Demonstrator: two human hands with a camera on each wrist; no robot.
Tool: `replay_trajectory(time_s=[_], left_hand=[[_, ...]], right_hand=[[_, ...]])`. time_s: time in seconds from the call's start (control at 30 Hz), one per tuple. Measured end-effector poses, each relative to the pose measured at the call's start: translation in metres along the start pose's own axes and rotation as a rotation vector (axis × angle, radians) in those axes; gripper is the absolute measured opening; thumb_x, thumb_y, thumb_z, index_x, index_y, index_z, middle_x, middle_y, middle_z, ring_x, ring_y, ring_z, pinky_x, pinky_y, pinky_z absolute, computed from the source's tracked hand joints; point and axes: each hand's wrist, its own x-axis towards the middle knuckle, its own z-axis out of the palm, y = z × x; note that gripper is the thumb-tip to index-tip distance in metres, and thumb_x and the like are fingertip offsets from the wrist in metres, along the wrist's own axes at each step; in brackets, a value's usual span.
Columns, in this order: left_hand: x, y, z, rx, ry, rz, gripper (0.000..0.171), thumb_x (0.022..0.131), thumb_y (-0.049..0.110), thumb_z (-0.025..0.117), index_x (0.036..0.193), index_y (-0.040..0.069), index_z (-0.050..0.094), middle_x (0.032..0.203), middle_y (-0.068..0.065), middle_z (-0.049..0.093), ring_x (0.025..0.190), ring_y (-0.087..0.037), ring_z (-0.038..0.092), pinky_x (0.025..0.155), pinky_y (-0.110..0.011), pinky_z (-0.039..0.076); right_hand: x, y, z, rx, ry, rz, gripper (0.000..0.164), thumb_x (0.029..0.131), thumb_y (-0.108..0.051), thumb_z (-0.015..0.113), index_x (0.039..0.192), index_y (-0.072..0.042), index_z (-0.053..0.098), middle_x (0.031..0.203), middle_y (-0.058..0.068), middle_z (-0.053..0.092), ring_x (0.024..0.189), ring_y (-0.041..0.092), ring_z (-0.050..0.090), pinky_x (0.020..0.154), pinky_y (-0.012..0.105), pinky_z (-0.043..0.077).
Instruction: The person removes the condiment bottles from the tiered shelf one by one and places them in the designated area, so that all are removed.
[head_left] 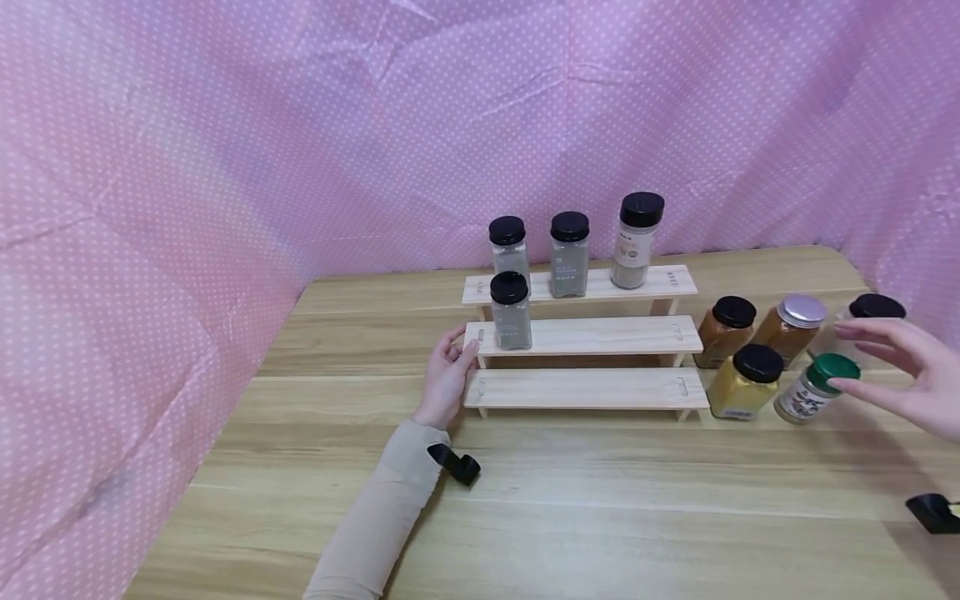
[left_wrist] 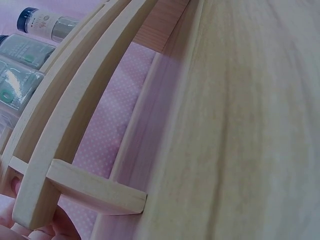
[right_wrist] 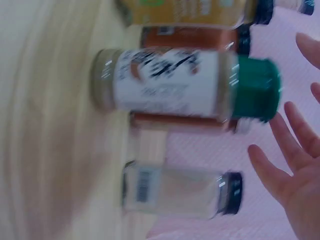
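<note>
A three-step wooden rack stands on the table, and my left hand grips the left end of its middle step. In the left wrist view, fingertips show around the step's end. Over on the right, my right hand reaches with spread fingers towards a green-lidded seasoning jar. The right wrist view shows that jar upright, with the fingers near its lid and holding nothing. A clear black-lidded jar stands on the middle step's left end.
On the top step stand two clear jars and a labelled shaker. Right of the rack are a yellow jar, an orange-brown jar, a silver-lidded jar and a pale black-lidded jar. A pink dotted cloth hangs behind.
</note>
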Motion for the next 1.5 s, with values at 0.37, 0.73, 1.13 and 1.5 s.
replay_trajectory(time_s=[0.37, 0.73, 1.13, 1.5], left_hand=[[0.000, -0.002, -0.001, 0.001, 0.003, -0.004, 0.040, 0.093, 0.004, 0.057, 0.132, 0.003, 0.049, 0.075, 0.006, 0.054, 0.066, -0.005, 0.050, 0.063, -0.016, 0.043], [0.003, -0.004, -0.004, 0.006, 0.005, -0.011, 0.041, 0.093, 0.007, 0.058, 0.133, 0.003, 0.048, 0.074, 0.006, 0.051, 0.066, -0.005, 0.048, 0.061, -0.016, 0.041], [0.002, -0.002, -0.003, -0.010, 0.002, 0.006, 0.041, 0.093, 0.005, 0.058, 0.132, 0.003, 0.049, 0.075, 0.005, 0.053, 0.066, -0.005, 0.049, 0.061, -0.016, 0.042], [0.001, -0.002, -0.002, -0.012, -0.005, 0.010, 0.040, 0.093, 0.004, 0.057, 0.132, 0.002, 0.049, 0.074, 0.006, 0.054, 0.065, -0.004, 0.050, 0.060, -0.016, 0.042]], right_hand=[[0.013, -0.032, 0.009, -0.038, 0.005, -0.013, 0.054, 0.071, 0.019, 0.071, 0.122, 0.007, 0.056, 0.118, -0.014, 0.053, 0.111, -0.006, 0.051, 0.091, 0.003, 0.037], [0.030, -0.068, 0.030, -0.088, -0.067, -0.062, 0.047, 0.074, 0.006, 0.076, 0.117, 0.004, 0.059, 0.124, -0.021, 0.049, 0.113, -0.008, 0.045, 0.088, 0.002, 0.033], [0.048, -0.085, 0.077, 0.378, -0.084, -0.238, 0.048, 0.081, -0.018, 0.074, 0.110, 0.017, 0.057, 0.120, 0.007, 0.059, 0.114, 0.013, 0.052, 0.100, 0.016, 0.037], [0.051, -0.099, 0.134, 0.452, -0.101, -0.132, 0.051, 0.065, 0.028, 0.064, 0.113, 0.016, 0.054, 0.120, 0.001, 0.059, 0.112, 0.008, 0.054, 0.097, 0.016, 0.041]])
